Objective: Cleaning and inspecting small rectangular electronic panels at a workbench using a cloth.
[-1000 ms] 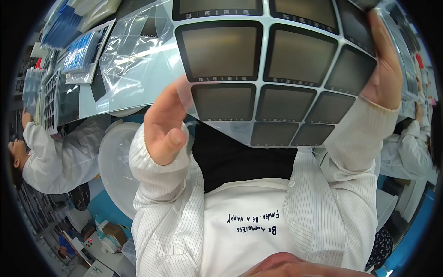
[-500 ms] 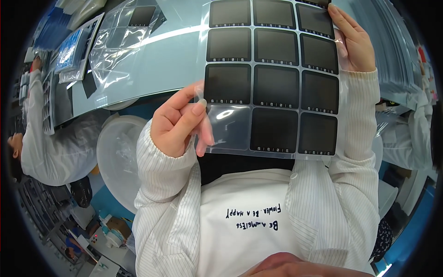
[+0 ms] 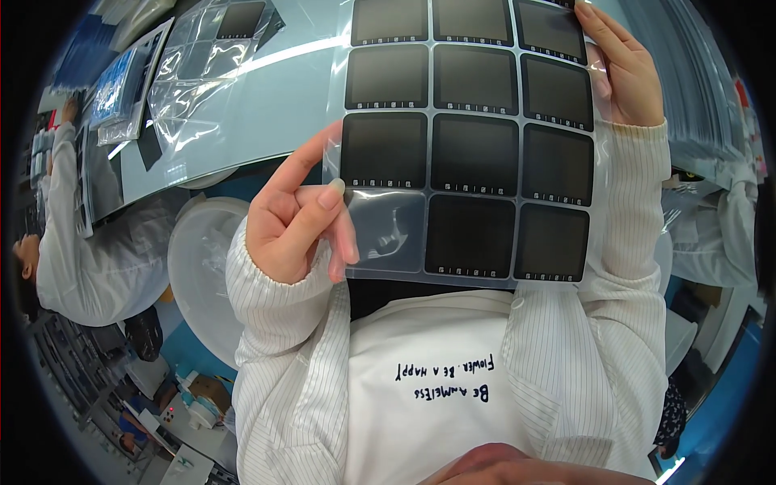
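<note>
A clear plastic pocket sheet (image 3: 522, 198) is held up in front of my chest, over the near edge of the table. Dark rectangular panels (image 3: 474, 153) with small marks along their lower edges fill most of its pockets. The lower left pocket (image 3: 384, 230) has no dark panel in it and catches a bright glare. My left hand (image 3: 295, 218) is closed on the sheet's left edge, thumb in front. At the upper right, my right hand (image 3: 626, 73) grips the opposite edge. The sheet's far end runs out of the picture.
Another clear pocket sheet (image 3: 190, 97) with one dark panel lies on the glass-topped table (image 3: 299, 93). Blue-wrapped packs (image 3: 113, 93) are at far left, stacked sheets (image 3: 699, 77) at right. A white round bin (image 3: 198, 279) stands below left. A person in white (image 3: 105, 267) is at left.
The sheet's lower left part has come a little closer and shifted left and down, together with my left hand. My right hand has hardly moved and keeps its hold.
</note>
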A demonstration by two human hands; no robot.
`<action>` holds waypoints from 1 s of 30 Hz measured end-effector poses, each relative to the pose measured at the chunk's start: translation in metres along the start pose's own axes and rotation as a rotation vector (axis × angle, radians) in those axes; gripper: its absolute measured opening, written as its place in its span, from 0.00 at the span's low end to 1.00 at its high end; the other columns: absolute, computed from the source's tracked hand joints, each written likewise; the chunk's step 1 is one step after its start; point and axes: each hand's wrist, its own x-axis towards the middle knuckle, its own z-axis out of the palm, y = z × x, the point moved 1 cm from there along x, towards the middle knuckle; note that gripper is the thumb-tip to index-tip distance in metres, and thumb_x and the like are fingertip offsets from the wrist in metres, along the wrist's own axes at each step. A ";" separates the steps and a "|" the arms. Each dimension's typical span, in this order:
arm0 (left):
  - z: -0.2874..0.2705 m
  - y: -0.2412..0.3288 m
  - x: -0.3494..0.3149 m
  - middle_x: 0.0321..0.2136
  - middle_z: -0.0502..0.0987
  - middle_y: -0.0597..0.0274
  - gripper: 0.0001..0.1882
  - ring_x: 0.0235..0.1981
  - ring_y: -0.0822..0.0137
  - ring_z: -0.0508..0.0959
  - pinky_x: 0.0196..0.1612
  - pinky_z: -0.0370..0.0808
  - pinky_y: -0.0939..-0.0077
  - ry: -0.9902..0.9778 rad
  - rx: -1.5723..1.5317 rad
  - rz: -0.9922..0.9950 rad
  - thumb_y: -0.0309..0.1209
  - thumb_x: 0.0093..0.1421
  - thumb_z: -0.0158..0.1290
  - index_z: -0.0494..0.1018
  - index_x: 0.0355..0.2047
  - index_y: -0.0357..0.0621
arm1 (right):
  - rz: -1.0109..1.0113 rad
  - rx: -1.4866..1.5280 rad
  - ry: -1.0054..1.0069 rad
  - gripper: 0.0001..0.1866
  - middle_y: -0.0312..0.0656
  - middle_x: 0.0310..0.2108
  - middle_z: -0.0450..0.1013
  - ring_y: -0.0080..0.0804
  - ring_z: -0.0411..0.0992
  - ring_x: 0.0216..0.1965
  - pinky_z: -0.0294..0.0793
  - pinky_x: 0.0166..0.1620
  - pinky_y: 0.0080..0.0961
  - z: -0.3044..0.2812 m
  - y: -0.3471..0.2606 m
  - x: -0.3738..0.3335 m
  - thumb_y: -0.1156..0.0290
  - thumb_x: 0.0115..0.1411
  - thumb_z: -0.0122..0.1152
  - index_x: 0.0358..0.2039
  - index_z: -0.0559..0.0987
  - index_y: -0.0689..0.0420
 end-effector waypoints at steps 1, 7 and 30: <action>-0.001 0.000 -0.001 0.15 0.75 0.54 0.26 0.10 0.71 0.72 0.15 0.70 0.85 -0.011 -0.003 0.006 0.23 0.64 0.35 0.45 0.62 0.32 | 0.003 0.001 -0.010 0.10 0.35 0.13 0.70 0.16 0.58 0.05 0.56 0.09 0.11 0.002 0.000 -0.001 0.69 0.62 0.52 0.34 0.76 0.63; -0.006 0.000 -0.004 0.15 0.75 0.54 0.28 0.09 0.71 0.72 0.15 0.70 0.84 -0.032 -0.021 0.011 0.23 0.63 0.36 0.42 0.62 0.31 | 0.018 -0.025 -0.029 0.10 0.34 0.12 0.70 0.16 0.58 0.05 0.56 0.09 0.11 0.005 0.001 -0.003 0.69 0.62 0.52 0.35 0.76 0.63; 0.008 -0.020 0.004 0.17 0.75 0.58 0.27 0.12 0.74 0.72 0.19 0.69 0.88 0.177 0.317 0.008 0.21 0.62 0.38 0.46 0.62 0.32 | 0.147 0.055 0.054 0.16 0.34 0.27 0.74 0.17 0.69 0.20 0.67 0.23 0.14 0.017 0.039 0.002 0.64 0.61 0.52 0.43 0.74 0.62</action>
